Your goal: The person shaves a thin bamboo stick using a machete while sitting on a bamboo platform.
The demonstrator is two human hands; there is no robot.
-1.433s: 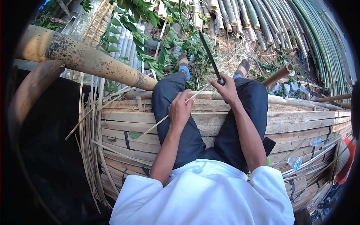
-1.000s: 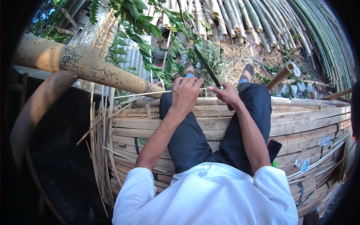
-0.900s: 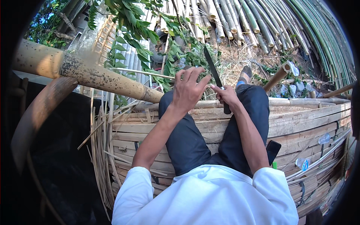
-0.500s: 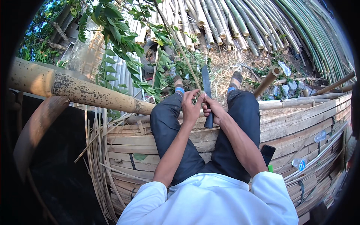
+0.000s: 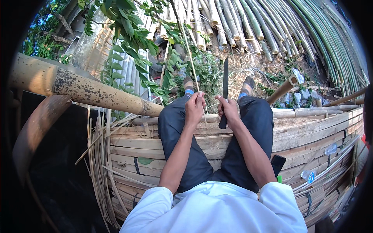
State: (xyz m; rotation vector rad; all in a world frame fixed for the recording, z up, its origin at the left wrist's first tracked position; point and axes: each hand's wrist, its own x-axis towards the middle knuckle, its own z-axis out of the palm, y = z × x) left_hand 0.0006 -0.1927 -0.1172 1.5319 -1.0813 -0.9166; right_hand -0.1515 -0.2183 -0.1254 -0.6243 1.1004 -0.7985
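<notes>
Left hand closed around a thin bamboo strip, pinching it near its lower end; strip runs up and slightly left from the fist, past the green leaves, lower tip poking just below the hand over the left knee. Right hand fisted on the dark handle of a long knife, blade pointing straight up, well above the knuckles. Strip and blade stand just beside each other, near parallel; can't tell if they touch, the gap is too small in this view. Both hands sit close together above the knees, in front of the dark trousers. Person sits on a platform of stacked bamboo slats. Thick mottled bamboo pole lies off to the left. Bundle of bamboo poles lies beyond the feet. Dark phone rests by the right thigh.
</notes>
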